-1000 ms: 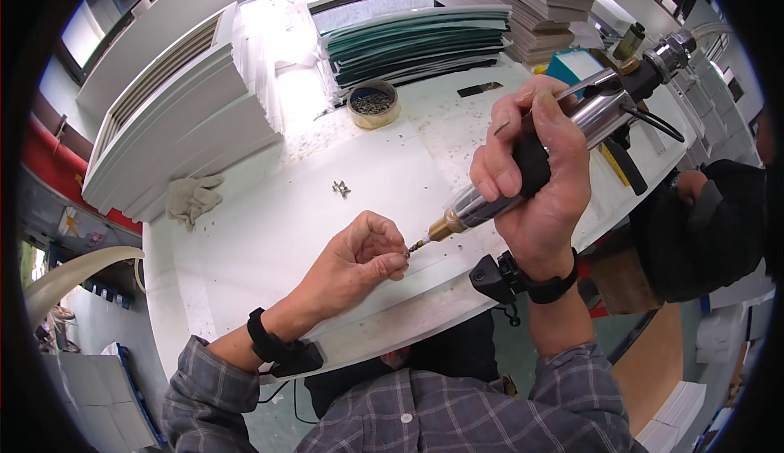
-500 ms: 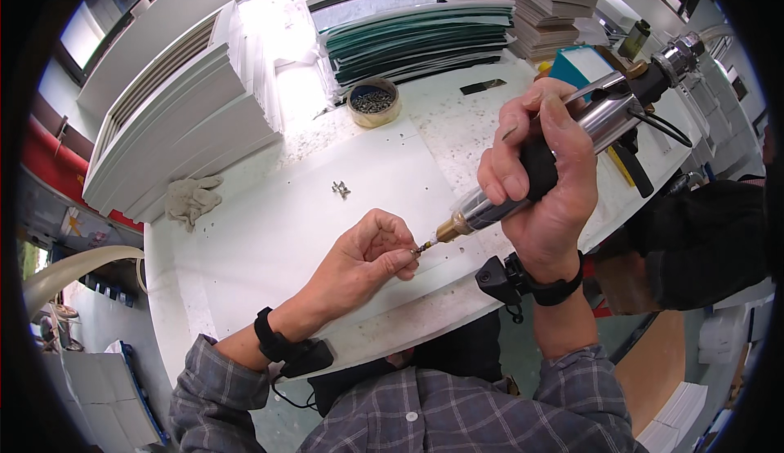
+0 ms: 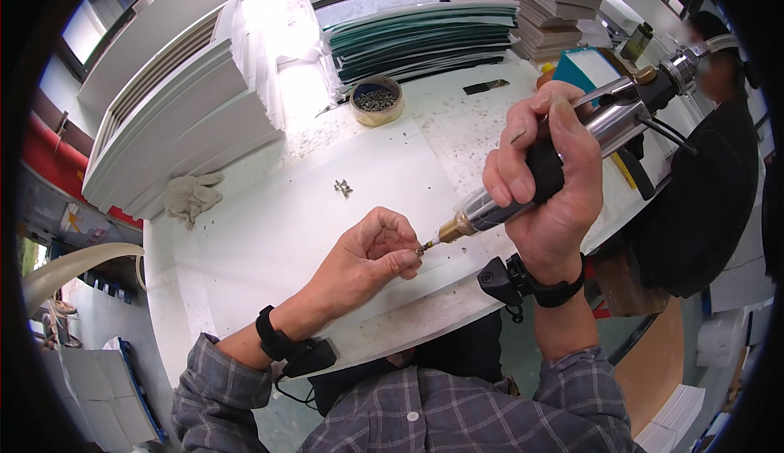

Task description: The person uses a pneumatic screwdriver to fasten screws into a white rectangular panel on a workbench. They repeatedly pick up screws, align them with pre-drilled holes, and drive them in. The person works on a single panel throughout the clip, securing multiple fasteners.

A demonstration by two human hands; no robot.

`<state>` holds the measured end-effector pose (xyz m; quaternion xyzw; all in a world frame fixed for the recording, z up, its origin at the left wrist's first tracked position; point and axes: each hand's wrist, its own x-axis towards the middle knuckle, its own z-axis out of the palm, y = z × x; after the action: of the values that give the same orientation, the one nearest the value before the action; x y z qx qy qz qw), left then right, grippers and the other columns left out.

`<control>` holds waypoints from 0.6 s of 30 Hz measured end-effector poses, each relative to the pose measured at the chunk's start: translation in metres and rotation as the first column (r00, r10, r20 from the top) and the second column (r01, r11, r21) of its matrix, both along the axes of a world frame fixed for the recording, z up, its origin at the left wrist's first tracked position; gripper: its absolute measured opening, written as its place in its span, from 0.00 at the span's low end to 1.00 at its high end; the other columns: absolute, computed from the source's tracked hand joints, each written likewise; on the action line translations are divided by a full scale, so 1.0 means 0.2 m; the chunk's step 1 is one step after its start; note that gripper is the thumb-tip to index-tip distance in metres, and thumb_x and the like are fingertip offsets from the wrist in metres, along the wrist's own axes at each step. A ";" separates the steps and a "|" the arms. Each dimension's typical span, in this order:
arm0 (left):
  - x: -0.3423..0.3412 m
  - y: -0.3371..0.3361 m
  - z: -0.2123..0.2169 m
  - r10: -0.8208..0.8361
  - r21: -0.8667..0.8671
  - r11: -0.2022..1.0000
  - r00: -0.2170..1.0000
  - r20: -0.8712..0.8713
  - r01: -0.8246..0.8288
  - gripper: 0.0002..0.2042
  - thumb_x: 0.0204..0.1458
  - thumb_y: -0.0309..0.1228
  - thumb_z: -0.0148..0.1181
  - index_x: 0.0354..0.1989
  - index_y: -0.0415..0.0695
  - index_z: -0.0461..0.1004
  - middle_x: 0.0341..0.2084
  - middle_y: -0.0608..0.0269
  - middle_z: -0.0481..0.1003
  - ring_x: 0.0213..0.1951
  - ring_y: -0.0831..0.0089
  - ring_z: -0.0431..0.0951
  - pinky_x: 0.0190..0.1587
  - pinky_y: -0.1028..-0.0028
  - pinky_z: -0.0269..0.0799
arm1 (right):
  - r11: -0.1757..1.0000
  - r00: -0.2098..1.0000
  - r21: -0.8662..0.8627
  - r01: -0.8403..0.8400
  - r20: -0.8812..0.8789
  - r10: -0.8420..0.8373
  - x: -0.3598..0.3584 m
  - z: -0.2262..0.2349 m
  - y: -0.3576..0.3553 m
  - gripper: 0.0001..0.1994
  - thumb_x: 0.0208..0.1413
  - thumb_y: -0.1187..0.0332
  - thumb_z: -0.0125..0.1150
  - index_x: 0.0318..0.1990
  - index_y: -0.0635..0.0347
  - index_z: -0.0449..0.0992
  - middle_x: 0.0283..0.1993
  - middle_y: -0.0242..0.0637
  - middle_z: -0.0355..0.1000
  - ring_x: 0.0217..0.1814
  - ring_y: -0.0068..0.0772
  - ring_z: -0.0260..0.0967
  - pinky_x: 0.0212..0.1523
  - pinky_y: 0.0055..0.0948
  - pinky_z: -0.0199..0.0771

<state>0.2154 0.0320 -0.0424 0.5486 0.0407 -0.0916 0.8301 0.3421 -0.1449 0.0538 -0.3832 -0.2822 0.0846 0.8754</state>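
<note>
My right hand [image 3: 563, 167] is wrapped round the dark grip of a silver power screwdriver [image 3: 608, 126], which slants down to the left with its brass nose [image 3: 454, 228] lowest. At the end of its bit, the thumb and forefinger of my left hand [image 3: 371, 249] pinch a small screw [image 3: 420, 251]. The screw's head meets the bit, or nearly so; the fingertips partly hide it. Both hands are over a large white sheet [image 3: 286, 241] on the worktable. A little pile of screws [image 3: 342, 187] lies on the sheet beyond my left hand.
A round tub [image 3: 377, 116] of screws stands farther back, near a dark flat blade [image 3: 487, 87]. White panels [image 3: 188, 118] are stacked at left, beside a crumpled glove [image 3: 193, 198]. Dark green sheets [image 3: 420, 40] are piled at the back. Another person [image 3: 694, 200] is at the right.
The other person at the right has come further into view. My hands, the screwdriver and the screw keep nearly the same pose; the whole view has shifted slightly.
</note>
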 end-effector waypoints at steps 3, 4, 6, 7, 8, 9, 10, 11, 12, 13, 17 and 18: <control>0.01 -0.01 0.00 -0.009 0.041 0.999 1.000 0.007 0.008 0.08 0.63 0.23 0.60 0.47 0.43 0.69 0.41 0.67 0.74 0.41 0.80 0.77 0.46 0.77 0.76 | 0.999 0.999 -0.017 -0.033 0.034 0.033 0.01 0.01 0.00 0.10 0.71 0.60 0.49 0.45 0.57 0.66 0.33 0.33 0.67 0.16 0.16 0.56 0.17 0.21 0.64; 0.01 -0.02 0.00 -0.013 0.058 0.998 1.000 0.013 0.012 0.08 0.63 0.23 0.60 0.47 0.43 0.69 0.41 0.67 0.74 0.41 0.80 0.76 0.45 0.78 0.75 | 0.999 0.998 -0.031 -0.043 0.052 0.045 0.01 0.01 -0.01 0.10 0.71 0.60 0.49 0.44 0.57 0.66 0.32 0.34 0.67 0.15 0.16 0.55 0.17 0.21 0.64; 0.02 -0.04 0.04 -0.021 0.320 0.947 0.997 0.077 -0.005 0.07 0.63 0.23 0.59 0.47 0.42 0.70 0.41 0.68 0.76 0.39 0.82 0.75 0.43 0.80 0.73 | 0.993 0.994 -0.113 -0.039 0.096 0.050 0.01 0.01 -0.01 0.10 0.70 0.61 0.50 0.43 0.58 0.66 0.32 0.36 0.67 0.15 0.17 0.56 0.17 0.21 0.65; 0.02 -0.06 0.07 -0.031 0.442 0.897 0.994 0.109 -0.020 0.07 0.63 0.23 0.59 0.47 0.42 0.70 0.40 0.68 0.76 0.38 0.82 0.74 0.42 0.81 0.72 | 0.987 0.992 -0.155 -0.034 0.118 0.052 0.01 0.02 -0.01 0.10 0.69 0.61 0.51 0.42 0.58 0.66 0.32 0.37 0.67 0.15 0.17 0.56 0.17 0.22 0.65; 0.03 -0.08 0.09 -0.049 0.508 0.861 0.993 0.106 -0.012 0.07 0.62 0.22 0.59 0.47 0.42 0.70 0.40 0.67 0.78 0.38 0.80 0.74 0.43 0.79 0.72 | 0.979 0.990 -0.202 -0.019 0.136 0.048 0.01 0.02 -0.01 0.10 0.68 0.62 0.52 0.42 0.59 0.66 0.31 0.37 0.67 0.15 0.18 0.56 0.17 0.22 0.65; 0.04 -0.10 0.11 -0.064 0.572 0.820 0.993 0.100 -0.004 0.07 0.61 0.22 0.59 0.46 0.42 0.71 0.40 0.65 0.79 0.38 0.77 0.75 0.43 0.76 0.73 | 0.969 0.987 -0.248 -0.007 0.152 0.046 0.00 0.02 -0.01 0.10 0.67 0.62 0.53 0.41 0.59 0.66 0.31 0.38 0.68 0.15 0.18 0.57 0.17 0.22 0.66; 0.04 -0.11 0.11 -0.079 0.633 0.774 0.992 0.093 0.003 0.07 0.61 0.22 0.59 0.46 0.42 0.71 0.40 0.64 0.80 0.38 0.75 0.76 0.43 0.74 0.73 | 0.956 0.985 -0.293 0.007 0.168 0.044 -0.01 0.02 -0.01 0.10 0.67 0.63 0.54 0.40 0.60 0.66 0.31 0.39 0.68 0.15 0.19 0.57 0.17 0.23 0.66; 0.05 -0.13 0.10 -0.102 0.671 0.741 0.987 0.127 -0.010 0.08 0.60 0.21 0.58 0.46 0.42 0.71 0.41 0.63 0.80 0.39 0.71 0.76 0.44 0.72 0.74 | 0.952 0.985 -0.306 0.007 0.164 0.045 -0.02 0.02 -0.01 0.09 0.64 0.65 0.57 0.40 0.61 0.66 0.29 0.41 0.69 0.15 0.19 0.59 0.17 0.23 0.67; 0.06 -0.13 0.10 -0.123 0.710 0.703 0.980 0.160 -0.028 0.09 0.59 0.21 0.58 0.46 0.42 0.71 0.41 0.61 0.80 0.41 0.67 0.77 0.45 0.69 0.74 | 0.949 0.986 -0.316 0.001 0.160 0.053 -0.02 0.02 -0.01 0.09 0.64 0.66 0.57 0.40 0.61 0.67 0.29 0.41 0.70 0.15 0.19 0.59 0.17 0.23 0.67; 0.06 -0.14 0.10 -0.145 0.747 0.663 0.971 0.191 -0.048 0.09 0.59 0.21 0.58 0.47 0.43 0.71 0.41 0.60 0.81 0.42 0.64 0.77 0.45 0.67 0.74 | 0.945 0.986 -0.326 -0.006 0.157 0.060 -0.03 0.01 -0.01 0.09 0.63 0.66 0.58 0.40 0.62 0.67 0.29 0.42 0.70 0.15 0.19 0.59 0.17 0.23 0.67; 0.06 -0.15 0.08 -0.164 0.777 0.623 0.955 0.247 -0.093 0.10 0.57 0.21 0.58 0.47 0.43 0.72 0.39 0.63 0.81 0.37 0.67 0.72 0.42 0.69 0.70 | 0.944 0.985 -0.327 -0.032 0.152 0.086 -0.06 0.01 0.00 0.08 0.61 0.68 0.59 0.40 0.64 0.68 0.28 0.43 0.72 0.16 0.19 0.61 0.17 0.22 0.66; 0.06 -0.15 0.09 -0.171 0.779 0.622 0.959 0.227 -0.073 0.10 0.58 0.21 0.57 0.47 0.43 0.72 0.40 0.61 0.80 0.41 0.62 0.74 0.46 0.65 0.72 | 0.942 0.984 -0.335 -0.032 0.156 0.089 -0.07 0.00 0.00 0.08 0.61 0.69 0.59 0.39 0.64 0.68 0.28 0.43 0.72 0.16 0.19 0.61 0.17 0.22 0.66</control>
<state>0.2273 0.0029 -0.0237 0.8620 -0.0561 -0.0092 0.5038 0.3282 -0.1440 0.0545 -0.5218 -0.3487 0.1249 0.7685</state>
